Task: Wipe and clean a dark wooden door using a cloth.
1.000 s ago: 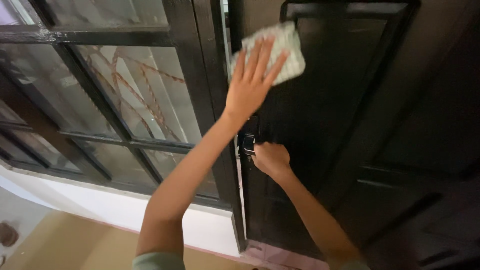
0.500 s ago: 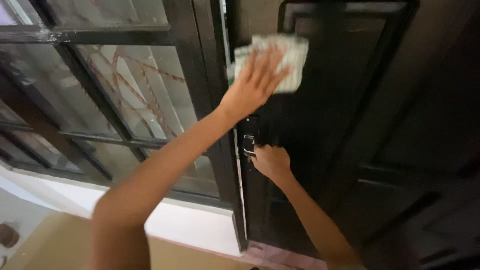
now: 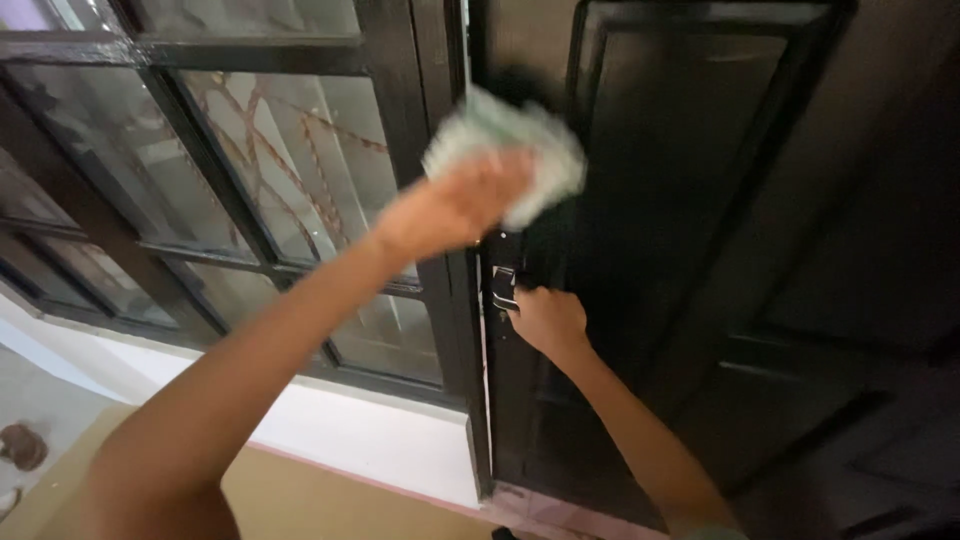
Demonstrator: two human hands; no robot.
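— Where was the left hand (image 3: pixel 455 205) at that moment?

— Up against the dark door (image 3: pixel 690 300), at about eleven o'clock from the middle of the view. It was blurred, pressed flat on a pale greenish cloth (image 3: pixel 515 150), which lay spread between the palm and the door's upper panel. The cloth stuck out past the hand toward one o'clock. Whether the fingers were curled round the cloth or just laid flat on it, I could not tell through the blur.

— And the right hand (image 3: pixel 548 320)?

— Lower, near the centre, at six o'clock from the cloth. It was closed round the door handle (image 3: pixel 503 285), a small metal fitting on the door's left edge. The knuckles faced the camera, and the forearm ran down toward five o'clock.

— What lay beside the door?

— At nine o'clock from the handle stood a window (image 3: pixel 250 170) with a dark frame and patterned glass panes. The door's edge sat just beside that frame. Under the window ran a white sill (image 3: pixel 330 430), and below it, at seven o'clock, a tan floor (image 3: pixel 320 505). Far off at eight o'clock a brownish thing (image 3: pixel 22 447) lay on the ground, too small to make out.
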